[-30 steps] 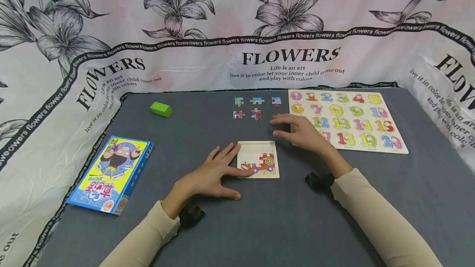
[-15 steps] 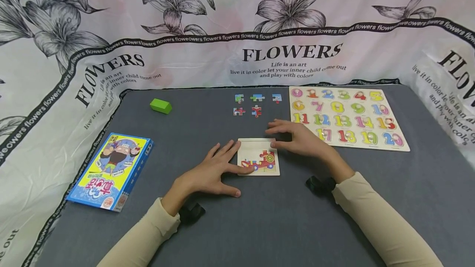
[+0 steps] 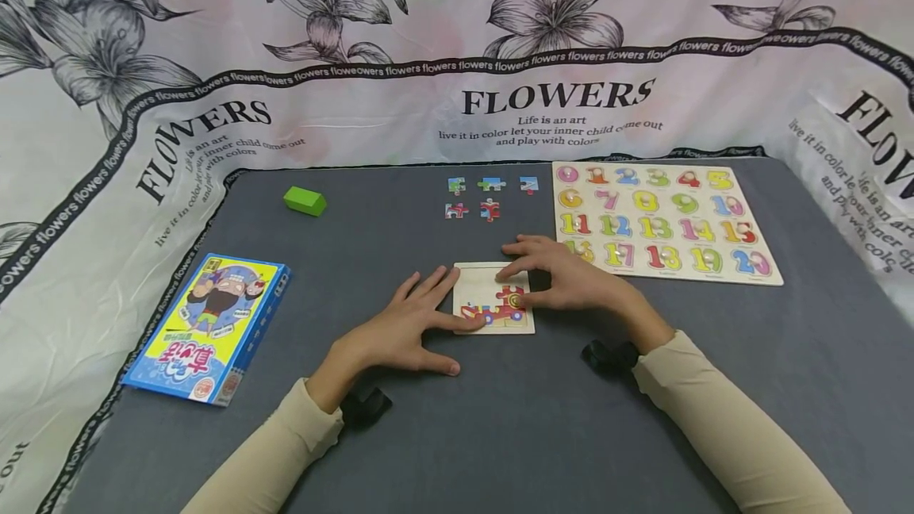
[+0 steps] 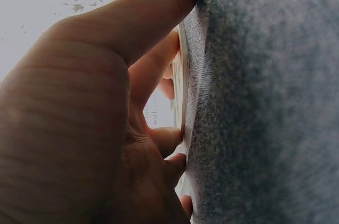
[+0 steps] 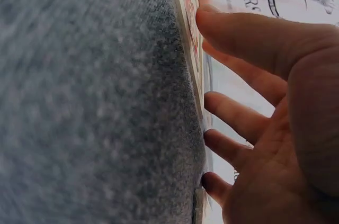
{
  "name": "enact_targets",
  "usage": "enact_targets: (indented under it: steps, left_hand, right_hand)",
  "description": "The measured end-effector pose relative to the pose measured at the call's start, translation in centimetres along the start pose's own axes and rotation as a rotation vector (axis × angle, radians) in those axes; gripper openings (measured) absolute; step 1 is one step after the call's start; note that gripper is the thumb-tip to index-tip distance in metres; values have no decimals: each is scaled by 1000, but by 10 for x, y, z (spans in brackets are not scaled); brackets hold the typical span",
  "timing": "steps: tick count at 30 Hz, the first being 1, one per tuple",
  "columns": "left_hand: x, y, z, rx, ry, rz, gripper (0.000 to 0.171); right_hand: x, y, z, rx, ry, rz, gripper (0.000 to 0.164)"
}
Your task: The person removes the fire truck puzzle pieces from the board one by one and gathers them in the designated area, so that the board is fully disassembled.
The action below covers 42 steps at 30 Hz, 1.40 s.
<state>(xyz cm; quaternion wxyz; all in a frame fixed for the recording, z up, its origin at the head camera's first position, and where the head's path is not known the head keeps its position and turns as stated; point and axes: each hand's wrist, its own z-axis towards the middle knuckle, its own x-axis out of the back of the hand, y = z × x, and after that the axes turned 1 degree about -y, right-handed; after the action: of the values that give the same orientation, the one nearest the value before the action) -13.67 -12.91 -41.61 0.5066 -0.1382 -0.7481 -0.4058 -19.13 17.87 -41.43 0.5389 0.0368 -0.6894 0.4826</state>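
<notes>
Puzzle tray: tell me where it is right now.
In the head view, the puzzle tray lies slightly right of centre, between the left hand and right hand, below the five loose puzzle pieces.

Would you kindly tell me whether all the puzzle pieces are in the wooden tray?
No, five loose puzzle pieces lie on the grey tablecloth beyond the wooden tray.

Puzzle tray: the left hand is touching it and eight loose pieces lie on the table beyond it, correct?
Not eight: the head view shows five loose pieces beyond the puzzle tray. The left hand is indeed touching it.
</notes>
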Motion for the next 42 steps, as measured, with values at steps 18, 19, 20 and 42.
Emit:
enact_targets:
  steps: [18, 19, 20, 42]
  left_hand:
    - [0, -3, 0, 0, 6, -2, 70]
    - [0, -3, 0, 1, 6, -1, 70]
    - [0, -4, 0, 4, 4, 0, 70]
    - [-2, -3, -2, -28, 8, -13, 69]
  right_hand:
    - [-1, -5, -1, 5, -34, -9, 38]
    - [-1, -5, -1, 4, -35, -9, 38]
    - [-1, -5, -1, 4, -36, -9, 38]
    - [-2, -6, -4, -12, -67, 3, 43]
